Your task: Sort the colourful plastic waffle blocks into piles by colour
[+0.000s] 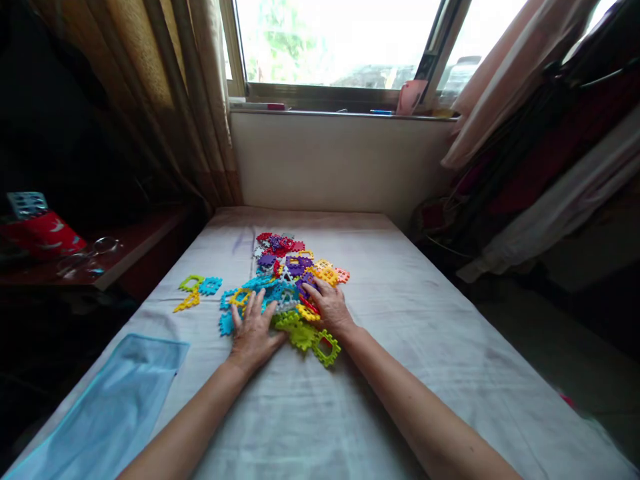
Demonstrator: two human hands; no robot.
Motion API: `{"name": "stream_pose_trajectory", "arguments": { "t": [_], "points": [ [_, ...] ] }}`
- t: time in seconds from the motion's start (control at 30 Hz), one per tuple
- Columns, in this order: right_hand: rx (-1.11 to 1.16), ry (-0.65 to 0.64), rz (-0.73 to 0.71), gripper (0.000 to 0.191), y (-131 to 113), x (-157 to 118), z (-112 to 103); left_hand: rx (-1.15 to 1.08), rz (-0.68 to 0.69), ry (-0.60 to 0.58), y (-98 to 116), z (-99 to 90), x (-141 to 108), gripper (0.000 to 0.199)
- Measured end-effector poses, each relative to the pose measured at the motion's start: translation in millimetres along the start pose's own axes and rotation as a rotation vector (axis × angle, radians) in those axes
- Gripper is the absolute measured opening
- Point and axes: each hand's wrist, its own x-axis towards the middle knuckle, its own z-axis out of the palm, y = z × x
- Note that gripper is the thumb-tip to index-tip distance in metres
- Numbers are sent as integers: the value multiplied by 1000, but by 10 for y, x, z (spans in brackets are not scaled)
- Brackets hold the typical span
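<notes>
A heap of toothed plastic building pieces [285, 283] in blue, purple, red, yellow, orange and green lies on the sheet-covered bed. My left hand [254, 333] rests at the heap's near left side, fingers spread over the blue pieces [273, 291]. At the right side, my right hand [329, 308] reaches onto the pile with its fingers stretched over purple and yellow pieces; its fingertips are partly lost among them. Between my wrists lie green pieces [303, 335], one with a square hole. Apart on the left are a green square [191, 283], a blue square [211, 286] and a yellow triangle [188, 302].
A light blue cloth bag [127, 380] lies flat at the bed's left edge. Beyond it, a dark red table [135, 243] holds a red pouch [45, 235] and glasses [95, 253]. A pink cup [411, 97] stands on the windowsill; clothes hang at the right.
</notes>
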Motion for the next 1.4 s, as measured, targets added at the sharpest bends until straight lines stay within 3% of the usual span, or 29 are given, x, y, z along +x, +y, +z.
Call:
{"name": "stream_pose_trajectory", "arguments": {
  "t": [0.1,0.2,0.33,0.43,0.57,0.63,0.7,0.77,0.9,1.0,1.13,1.4],
  "points": [
    [104,40,136,80,35,245,-42,-20,-135,78,-4,-30,205,56],
    [220,117,225,68,183,305,-120,-56,-149,134,-59,-22,191,55],
    [362,287,198,50,455,140,-166,-112,-14,95,-113,13,-19,44],
    [480,398,340,40,609,-39,-137,-131,66,82,-88,6,-140,38],
    [504,486,508,39,681,-184,-89,-127,252,72,89,-16,-212,53],
    [496,495,505,39,675,-208,-73,-118,404,-19,230,-7,-224,63],
    [505,500,473,39,663,-215,-58,-107,467,-81,369,14,-212,66],
    [520,516,441,38,656,-217,-41,-95,421,-61,470,37,-173,56],
    [545,559,414,34,663,-218,-17,-34,209,143,476,63,-70,40],
    [549,570,408,32,648,-227,-16,-16,109,269,341,70,-61,43],
    [534,527,361,30,534,-299,-17,-65,77,361,121,72,-141,36],
    [338,367,61,18,129,-664,-81,-153,-105,519,-339,-7,-106,27]
  ]
}}
